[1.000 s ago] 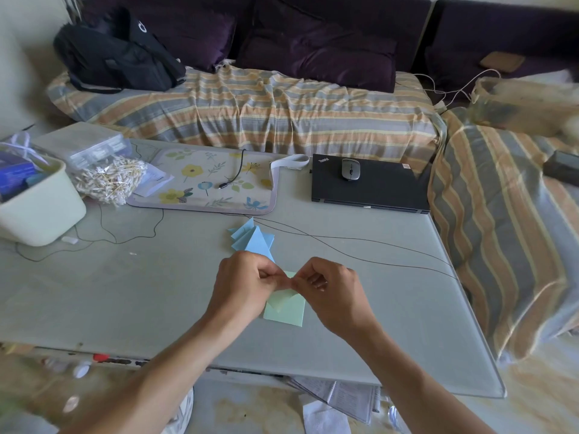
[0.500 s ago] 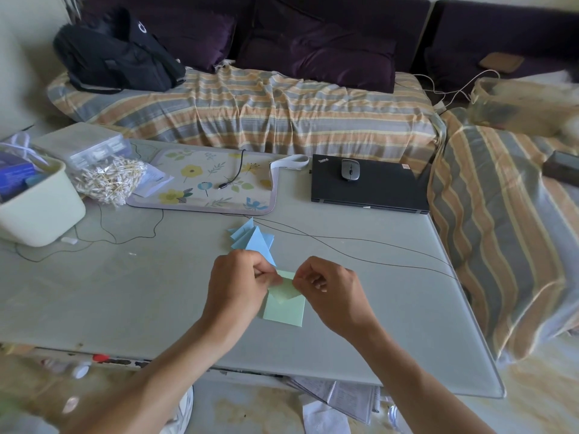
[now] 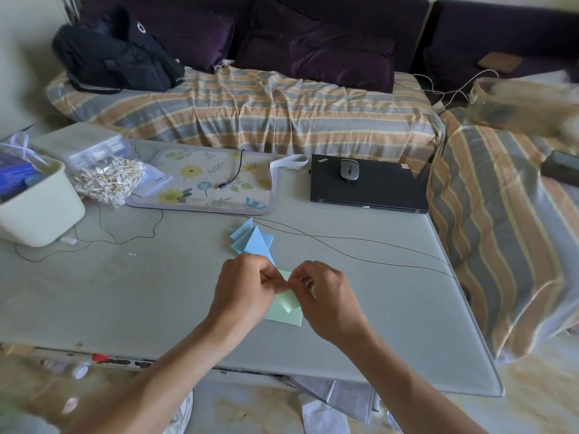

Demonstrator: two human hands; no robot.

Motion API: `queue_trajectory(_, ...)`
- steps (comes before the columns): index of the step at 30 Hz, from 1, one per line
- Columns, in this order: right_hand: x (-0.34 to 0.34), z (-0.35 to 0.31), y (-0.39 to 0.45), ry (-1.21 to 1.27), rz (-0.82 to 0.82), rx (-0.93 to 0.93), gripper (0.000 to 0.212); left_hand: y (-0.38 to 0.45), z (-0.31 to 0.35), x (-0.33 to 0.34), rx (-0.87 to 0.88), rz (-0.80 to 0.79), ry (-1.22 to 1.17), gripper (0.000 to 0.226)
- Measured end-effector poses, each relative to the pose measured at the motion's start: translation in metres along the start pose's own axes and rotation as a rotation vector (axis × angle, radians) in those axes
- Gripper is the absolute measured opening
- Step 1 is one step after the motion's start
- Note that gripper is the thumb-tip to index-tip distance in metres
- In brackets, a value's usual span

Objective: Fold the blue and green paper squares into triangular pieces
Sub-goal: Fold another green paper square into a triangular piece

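Cream plastic, a rounded tub (image 3: 40, 211) sits at the left edge of the pale grey surface (image 3: 125, 292), holding a blue box and a knotted clear bag (its print is too blurred to read). Beside it a clear bag of cotton swabs (image 3: 109, 178) leans on a lidded clear box (image 3: 83, 144). The closed black laptop (image 3: 369, 184) reads "ThinkPad". The left hand (image 3: 242, 292) and right hand (image 3: 326, 297) each pinch the folded pale green paper square (image 3: 286, 303) just above a flat green sheet; their grip has drawn closer together than a moment ago. Finished pale blue paper triangles (image 3: 252, 241) lie just beyond.
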State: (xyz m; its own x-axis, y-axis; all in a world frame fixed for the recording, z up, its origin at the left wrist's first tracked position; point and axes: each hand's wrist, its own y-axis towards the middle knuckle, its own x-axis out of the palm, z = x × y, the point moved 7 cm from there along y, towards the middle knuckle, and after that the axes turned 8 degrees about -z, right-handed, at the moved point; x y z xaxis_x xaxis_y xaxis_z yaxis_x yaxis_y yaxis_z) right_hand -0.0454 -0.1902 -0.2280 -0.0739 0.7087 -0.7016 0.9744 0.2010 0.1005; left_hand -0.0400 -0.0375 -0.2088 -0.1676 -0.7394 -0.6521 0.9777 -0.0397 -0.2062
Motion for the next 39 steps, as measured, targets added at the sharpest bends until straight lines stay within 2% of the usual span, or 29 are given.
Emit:
queue_trajectory(7,-0.01,0.014,0.002,-0.029,0.018,0.084,0.014,0.001,-0.004,-0.007,-0.041,0.023,-0.023,0.012)
queue_trajectory(12,-0.015,0.016,0.001,0.049,0.006,0.118,0.015,0.002,-0.006,-0.009,-0.042,0.031,-0.021,0.013)
queue_trajectory(17,-0.02,0.017,0.001,0.116,0.004,0.19,0.014,0.005,-0.009,-0.014,-0.038,0.04,-0.143,0.013)
queue_trajectory(20,-0.021,0.022,0.0,0.18,0.016,0.272,0.015,0.006,-0.013,-0.005,-0.084,-0.067,-0.15,0.022)
queue_trajectory(23,-0.022,0.023,-0.001,0.239,0.012,0.312,0.016,0.002,-0.015,0.006,-0.125,-0.181,-0.251,0.017)
queue_trajectory(29,-0.02,0.018,-0.002,0.303,-0.056,0.363,0.012,0.006,-0.017,-0.007,-0.114,-0.01,-0.148,0.018)
queue_trajectory(39,-0.012,0.019,0.001,0.308,-0.112,0.399,0.011,0.008,-0.028,-0.008,-0.121,-0.024,-0.098,0.023)
